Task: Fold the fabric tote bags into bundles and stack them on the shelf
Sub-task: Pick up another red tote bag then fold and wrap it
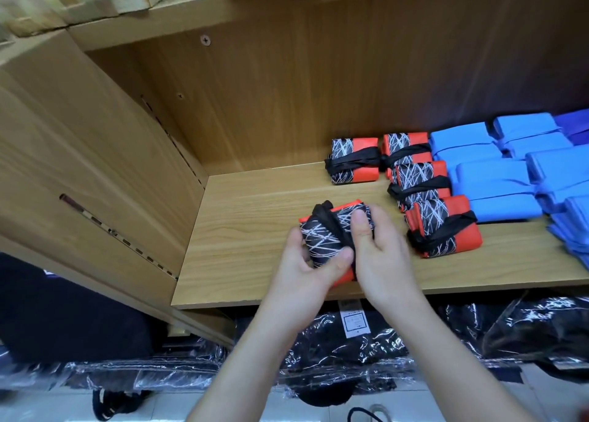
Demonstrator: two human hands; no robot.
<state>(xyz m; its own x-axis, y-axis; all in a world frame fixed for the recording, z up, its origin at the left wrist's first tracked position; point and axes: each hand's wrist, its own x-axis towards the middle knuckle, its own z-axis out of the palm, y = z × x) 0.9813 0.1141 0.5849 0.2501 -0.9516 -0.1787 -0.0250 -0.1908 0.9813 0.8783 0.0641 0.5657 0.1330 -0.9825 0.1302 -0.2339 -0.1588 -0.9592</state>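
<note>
Head, left hand [304, 273], right hand [381, 259] gripping bundle [322, 238]

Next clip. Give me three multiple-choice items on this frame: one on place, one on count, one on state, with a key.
1. The blue bundles lie where from the red-and-black bundles? A left B right C on top
2. How many red-and-black bundles lie unheld on the shelf? A two B four C six
3. The bundle nearest the camera is: A gripped by both hands B lying untouched C gripped by one hand
Key: B, blue fills the right end; B, four lie there; A, left hand and right hand wrap it.
</note>
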